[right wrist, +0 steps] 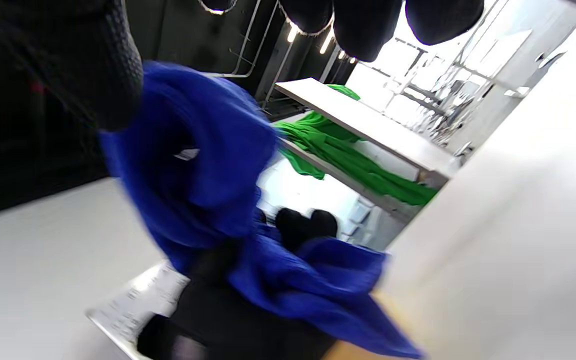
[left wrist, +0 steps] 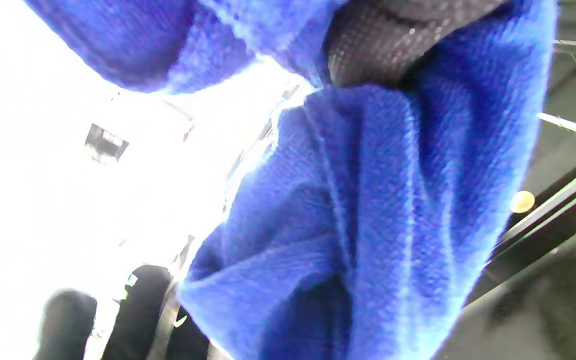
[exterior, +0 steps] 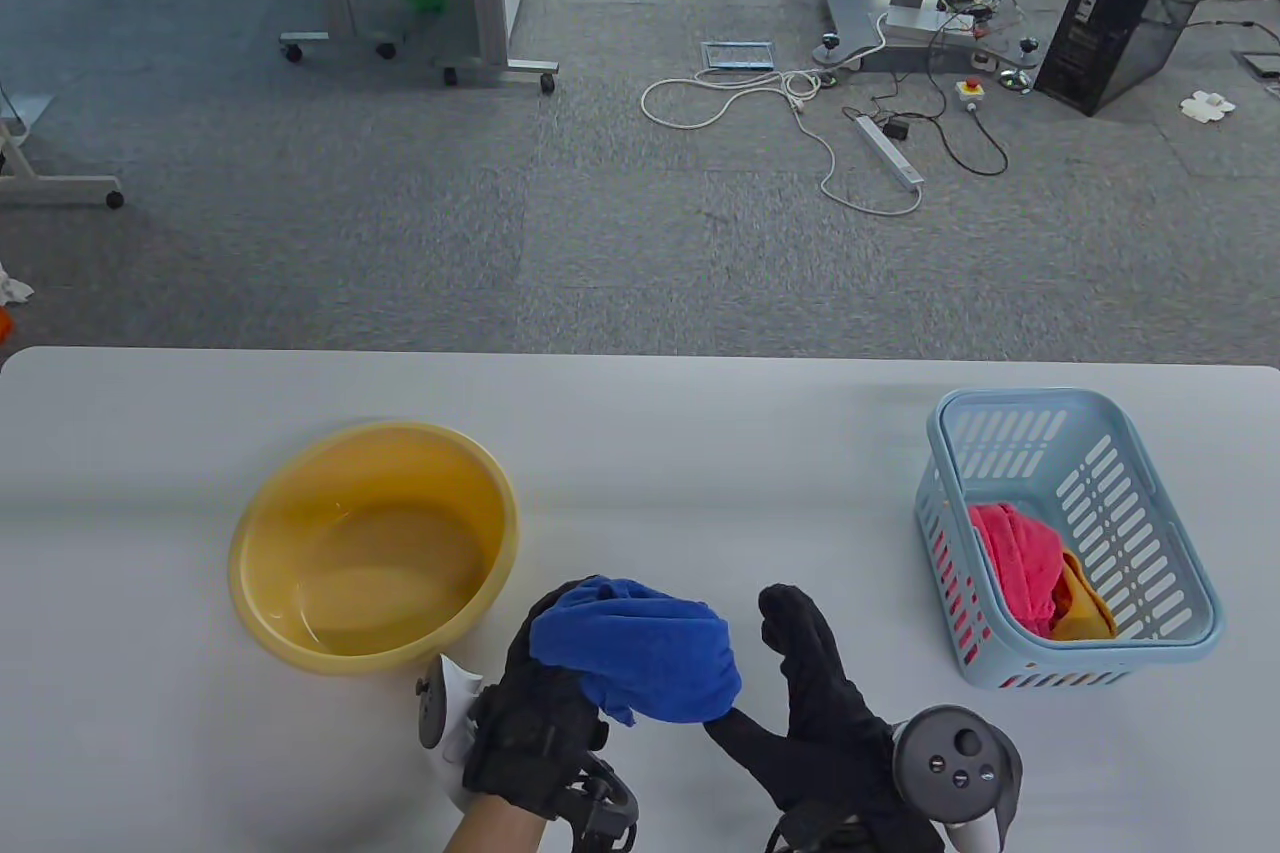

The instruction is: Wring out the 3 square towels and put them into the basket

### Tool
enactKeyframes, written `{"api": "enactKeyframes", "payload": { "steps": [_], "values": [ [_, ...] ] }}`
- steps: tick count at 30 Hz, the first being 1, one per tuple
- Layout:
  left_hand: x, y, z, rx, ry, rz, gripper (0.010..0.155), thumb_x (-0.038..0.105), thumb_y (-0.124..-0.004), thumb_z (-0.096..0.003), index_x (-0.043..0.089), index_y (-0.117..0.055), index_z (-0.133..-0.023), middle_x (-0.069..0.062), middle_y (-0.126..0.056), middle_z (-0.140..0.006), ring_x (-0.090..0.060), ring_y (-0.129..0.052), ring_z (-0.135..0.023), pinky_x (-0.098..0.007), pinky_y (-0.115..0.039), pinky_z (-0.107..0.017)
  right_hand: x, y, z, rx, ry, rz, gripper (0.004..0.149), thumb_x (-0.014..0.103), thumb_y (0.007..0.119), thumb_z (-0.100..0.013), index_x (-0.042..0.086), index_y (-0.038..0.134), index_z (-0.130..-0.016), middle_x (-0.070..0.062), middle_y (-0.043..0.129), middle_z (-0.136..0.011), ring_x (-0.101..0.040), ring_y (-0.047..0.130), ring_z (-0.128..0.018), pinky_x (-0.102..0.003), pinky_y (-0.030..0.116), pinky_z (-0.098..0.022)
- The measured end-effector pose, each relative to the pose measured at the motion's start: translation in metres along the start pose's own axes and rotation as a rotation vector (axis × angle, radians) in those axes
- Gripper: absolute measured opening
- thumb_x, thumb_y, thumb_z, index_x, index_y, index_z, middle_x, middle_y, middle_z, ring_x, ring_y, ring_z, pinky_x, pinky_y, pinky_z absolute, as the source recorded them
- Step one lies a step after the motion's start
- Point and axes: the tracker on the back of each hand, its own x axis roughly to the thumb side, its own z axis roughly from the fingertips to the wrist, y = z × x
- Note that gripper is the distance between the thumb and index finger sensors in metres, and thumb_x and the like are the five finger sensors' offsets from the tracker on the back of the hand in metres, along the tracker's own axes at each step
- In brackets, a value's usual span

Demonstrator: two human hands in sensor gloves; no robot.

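Holding the blue towel (exterior: pixel 637 650) bunched in its curled fingers, the left hand (exterior: pixel 540 708) sits just right of the yellow basin (exterior: pixel 372 545), which has a little water in its bottom. The right hand (exterior: pixel 812 693) is just right of the towel, fingers straight and apart, its thumb side touching the cloth's lower edge. To finish this step well, the right hand should probably close on the free end and twist against the left, over the basin so drips fall there, not on the worktop. Well to the right of both hands stands the pale blue basket (exterior: pixel 1180 593), already holding a pink towel (exterior: pixel 1015 553) and an orange towel (exterior: pixel 1085 608). The worktop (exterior: pixel 700 433) is plain white; beyond it lie grey carpet, loose cables and a computer case.
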Motion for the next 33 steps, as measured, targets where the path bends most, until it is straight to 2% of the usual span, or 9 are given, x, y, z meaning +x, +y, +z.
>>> {"api": "enactKeyframes", "payload": {
  "steps": [4,8,12,18,24,29,33],
  "values": [
    [0.002,-0.002,0.001,0.010,-0.011,-0.120,0.048,0.042,-0.086,-0.0579,0.025,-0.071,-0.101,-0.007,-0.058,-0.111,-0.038,-0.061,-0.105,-0.070,-0.045,-0.071,0.014,0.005,0.003,0.000,-0.055,0.106,0.106,0.057,0.093,-0.049,0.022,0.020,-0.118,-0.028,0.018,-0.119,-0.061,0.034,-0.103,-0.074,0.041,-0.074],
    [0.001,-0.011,0.001,-0.018,-0.029,-0.235,0.049,0.041,-0.087,-0.0572,0.023,-0.072,-0.101,-0.008,-0.058,-0.111,-0.039,-0.059,-0.105,-0.071,-0.045,-0.071,0.011,0.015,0.002,0.016,-0.082,0.172,0.116,0.061,0.093,-0.046,0.019,0.011,-0.116,-0.028,0.003,-0.116,-0.062,0.019,-0.102,-0.076,0.034,-0.074],
    [0.003,-0.020,0.001,-0.069,-0.062,-0.349,0.050,0.041,-0.087,-0.0562,0.024,-0.073,-0.101,-0.008,-0.059,-0.111,-0.040,-0.061,-0.105,-0.071,-0.046,-0.070,0.002,0.019,-0.001,0.033,-0.020,0.241,0.122,0.063,0.094,-0.044,0.018,0.006,-0.115,-0.028,-0.002,-0.114,-0.062,0.017,-0.102,-0.076,0.033,-0.074],
    [0.001,-0.026,-0.001,-0.140,-0.079,-0.257,0.051,0.044,-0.089,-0.0554,0.025,-0.074,-0.101,-0.009,-0.058,-0.113,-0.041,-0.059,-0.106,-0.071,-0.046,-0.070,-0.007,0.022,-0.004,0.069,0.042,0.245,0.122,0.062,0.096,-0.043,0.017,0.008,-0.115,-0.029,0.001,-0.115,-0.063,0.020,-0.102,-0.077,0.035,-0.073],
    [-0.007,-0.035,0.000,-0.257,-0.009,-0.083,0.052,0.043,-0.087,-0.0568,0.027,-0.071,-0.103,-0.010,-0.045,-0.119,-0.042,-0.048,-0.111,-0.073,-0.041,-0.071,-0.012,0.028,-0.006,0.116,0.071,0.240,0.121,0.061,0.097,-0.042,0.015,0.012,-0.116,-0.029,0.005,-0.116,-0.064,0.022,-0.102,-0.077,0.036,-0.073],
    [-0.012,-0.044,0.000,-0.325,0.022,0.051,0.053,0.042,-0.086,-0.0575,0.029,-0.069,-0.105,-0.010,-0.041,-0.120,-0.043,-0.043,-0.113,-0.074,-0.041,-0.071,-0.017,0.032,-0.007,0.161,0.074,0.126,0.120,0.060,0.098,-0.042,0.013,0.017,-0.117,-0.030,0.007,-0.116,-0.064,0.023,-0.102,-0.077,0.037,-0.073],
    [-0.011,-0.054,0.001,-0.411,0.030,0.128,0.056,0.042,-0.085,-0.0583,0.032,-0.064,-0.109,-0.010,-0.035,-0.122,-0.044,-0.035,-0.114,-0.074,-0.039,-0.071,-0.021,0.040,-0.008,0.216,0.065,0.013,0.120,0.057,0.100,-0.041,0.015,0.017,-0.116,-0.031,0.001,-0.114,-0.065,0.016,-0.100,-0.077,0.035,-0.073]
  ]
}}
